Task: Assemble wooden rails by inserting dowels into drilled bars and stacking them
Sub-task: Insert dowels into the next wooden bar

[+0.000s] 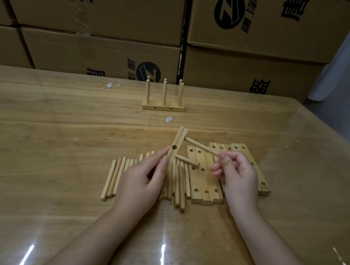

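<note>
Bar (pixel 176 145) at frame centre, lower end pinched in left hand (pixel 142 179); right hand (pixel 235 175) pinches outer end of upper dowel (pixel 201 146), seated in bar.

The left hand (pixel 142 179) pinches the lower end of a drilled bar (pixel 175 146), holding it tilted above the surface (pixel 61 118). Two dowels stick out of the bar to the right: the upper dowel (pixel 201 147) has its far end in the right hand's (pixel 236 175) grip, and the lower dowel (pixel 187 160) is free. An open hole shows between them. Below lie loose dowels (pixel 115 175) and, beside them, drilled bars (pixel 205 180). Farther back stands a finished rail (pixel 163 106) with upright pegs, before stacked cardboard boxes (pixel 96 12).
</note>
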### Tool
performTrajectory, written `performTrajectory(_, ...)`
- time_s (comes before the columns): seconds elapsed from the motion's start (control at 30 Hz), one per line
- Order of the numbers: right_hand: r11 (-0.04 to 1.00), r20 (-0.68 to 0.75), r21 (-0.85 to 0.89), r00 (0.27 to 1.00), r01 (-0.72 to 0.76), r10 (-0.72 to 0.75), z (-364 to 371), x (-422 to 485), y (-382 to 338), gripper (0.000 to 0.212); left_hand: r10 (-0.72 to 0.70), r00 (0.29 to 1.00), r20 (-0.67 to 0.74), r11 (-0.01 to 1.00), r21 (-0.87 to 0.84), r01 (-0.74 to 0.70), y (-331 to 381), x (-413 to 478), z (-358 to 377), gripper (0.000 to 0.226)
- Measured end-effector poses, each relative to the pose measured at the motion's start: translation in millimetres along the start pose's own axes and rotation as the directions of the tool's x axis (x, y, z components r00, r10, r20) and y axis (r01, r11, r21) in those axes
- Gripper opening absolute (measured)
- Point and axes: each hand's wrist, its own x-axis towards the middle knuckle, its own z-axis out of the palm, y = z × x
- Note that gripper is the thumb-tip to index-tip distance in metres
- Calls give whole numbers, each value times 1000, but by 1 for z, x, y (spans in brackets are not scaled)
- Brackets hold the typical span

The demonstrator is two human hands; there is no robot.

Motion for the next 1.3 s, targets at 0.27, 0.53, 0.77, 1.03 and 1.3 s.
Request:
performTrajectory(0.27, 995, -5, -91, 1000, 28, -28, 0, -2, 0, 18, 28, 999, 19, 999, 30, -29, 1, 0, -2, 35)
performTrajectory(0.53, 979, -14, -198, 999, 43, -47, 3, -2, 0, 24, 38, 999, 25, 999, 29, -39, 2, 0, -2, 35)
performTrajectory(0.77, 981, 1, -179, 997, 81, -82, 3, -3, -2, 22, -50, 997, 53, 996, -69, 53, -1, 1, -1, 29)
performTrajectory(1.03, 940, 66, -288, 983, 180, -168, 5, -5, -6, 34, -335, 942, -20, 833, -474, 286, -3, 9, -1, 25)
performTrajectory(1.3, 614, 445, -676, 890, 407, -99, 10, -10, 2, 33, -303, 953, -22, 831, -496, 253, 1, 9, 0, 24)
